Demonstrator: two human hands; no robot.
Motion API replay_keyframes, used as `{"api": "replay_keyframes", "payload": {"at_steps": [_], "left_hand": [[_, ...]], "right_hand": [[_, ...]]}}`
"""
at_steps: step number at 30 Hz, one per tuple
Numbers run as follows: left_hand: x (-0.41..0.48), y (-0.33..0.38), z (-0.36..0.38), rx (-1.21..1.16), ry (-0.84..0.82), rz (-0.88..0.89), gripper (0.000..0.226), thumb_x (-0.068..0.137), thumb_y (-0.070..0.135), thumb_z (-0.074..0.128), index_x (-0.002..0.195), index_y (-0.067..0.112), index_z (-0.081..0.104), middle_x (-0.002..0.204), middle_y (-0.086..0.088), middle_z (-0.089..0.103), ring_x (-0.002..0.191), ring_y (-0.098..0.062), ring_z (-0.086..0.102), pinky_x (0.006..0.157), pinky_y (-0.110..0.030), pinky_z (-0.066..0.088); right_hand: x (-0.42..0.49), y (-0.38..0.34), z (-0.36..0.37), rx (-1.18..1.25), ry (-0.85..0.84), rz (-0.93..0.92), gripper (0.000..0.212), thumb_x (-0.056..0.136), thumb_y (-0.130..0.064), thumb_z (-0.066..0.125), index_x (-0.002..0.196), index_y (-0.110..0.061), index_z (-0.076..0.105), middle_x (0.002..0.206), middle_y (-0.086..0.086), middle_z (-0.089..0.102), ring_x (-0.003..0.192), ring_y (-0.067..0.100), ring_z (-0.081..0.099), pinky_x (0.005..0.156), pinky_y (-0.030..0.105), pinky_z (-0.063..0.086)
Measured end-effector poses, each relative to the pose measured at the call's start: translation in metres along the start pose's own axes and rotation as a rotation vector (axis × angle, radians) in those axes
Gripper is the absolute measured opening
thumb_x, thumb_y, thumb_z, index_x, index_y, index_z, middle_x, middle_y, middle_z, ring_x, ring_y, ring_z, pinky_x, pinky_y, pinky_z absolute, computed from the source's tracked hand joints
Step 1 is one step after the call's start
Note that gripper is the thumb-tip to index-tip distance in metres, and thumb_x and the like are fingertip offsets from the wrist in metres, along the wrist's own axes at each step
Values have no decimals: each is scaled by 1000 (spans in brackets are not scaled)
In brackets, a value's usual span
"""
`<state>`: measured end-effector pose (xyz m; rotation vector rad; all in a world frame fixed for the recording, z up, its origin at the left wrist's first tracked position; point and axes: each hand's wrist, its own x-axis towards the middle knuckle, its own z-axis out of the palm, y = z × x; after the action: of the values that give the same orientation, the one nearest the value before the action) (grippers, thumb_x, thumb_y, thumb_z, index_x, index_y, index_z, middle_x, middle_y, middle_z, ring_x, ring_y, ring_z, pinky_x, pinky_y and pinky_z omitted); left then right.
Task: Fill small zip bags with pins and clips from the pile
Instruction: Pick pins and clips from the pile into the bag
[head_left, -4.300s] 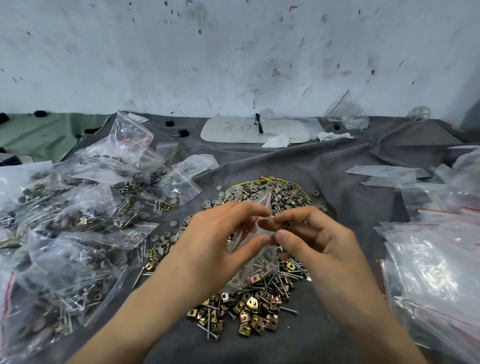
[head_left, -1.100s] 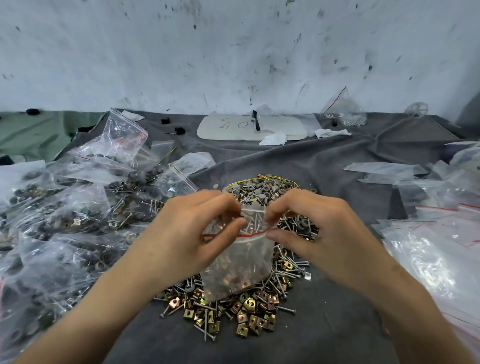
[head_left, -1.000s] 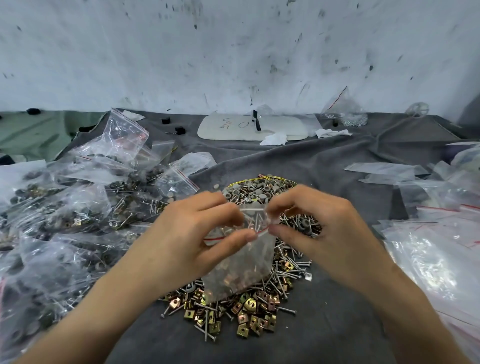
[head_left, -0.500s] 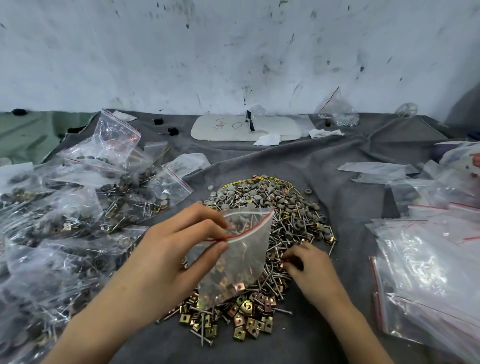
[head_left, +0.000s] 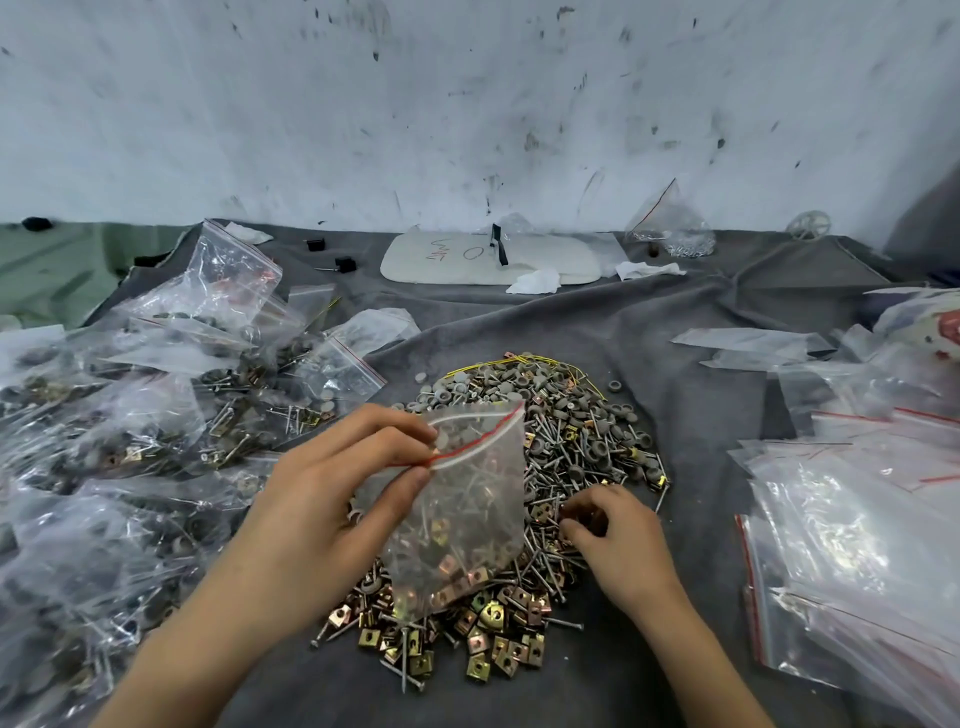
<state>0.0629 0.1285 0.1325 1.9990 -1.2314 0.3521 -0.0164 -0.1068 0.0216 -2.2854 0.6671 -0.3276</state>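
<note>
Since a second earlier, the right hand (head_left: 618, 540) had let go of the small clear red-lined zip bag (head_left: 467, 514) and dropped onto the pile of grey pins and brass square clips (head_left: 576, 457) at lower centre. Its fingers curled into the pile, though whether they had caught anything could not be told. The left hand (head_left: 332, 499) pinched the bag's rim at mid-frame, mouth open just above the pile, probably to keep each transfer short.

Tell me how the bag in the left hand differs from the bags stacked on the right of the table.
The held bag hangs upright, pinched by the left hand; the stacked bags lie flat on the cloth. The held bag's mouth gapes open; the stacked bags look flattened shut. The held bag carries pins and brass clips; the stacked bags seem empty. Both are clear plastic with a red zip line.
</note>
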Motion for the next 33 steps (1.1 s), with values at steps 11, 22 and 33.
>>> {"api": "replay_keyframes", "payload": {"at_steps": [11,22,33], "left_hand": [[-11,-21,-7,-1,141,-125,24,89,31,51,88,13,67,104,13,64,98,2,60,83,-8,42],[-14,-31,-2,-82,162,-222,12,89,18,55,94,22,65,107,16,65,101,-2,61,83,-13,45],[-5,3,-8,-25,-43,38,24,92,25,51,92,11,71,114,1,62,105,-4,60,86,-14,42]], "right_hand": [[6,-11,10,129,109,-92,14,85,-17,69,94,-28,68,93,-17,59,90,4,57,83,22,46],[12,-23,18,41,182,-241,4,88,-23,65,91,-20,64,92,-9,58,91,9,55,76,18,41],[-24,-135,-59,505,-8,-592,10,79,-26,72,87,-32,72,90,-15,69,88,8,64,77,33,53]]}}
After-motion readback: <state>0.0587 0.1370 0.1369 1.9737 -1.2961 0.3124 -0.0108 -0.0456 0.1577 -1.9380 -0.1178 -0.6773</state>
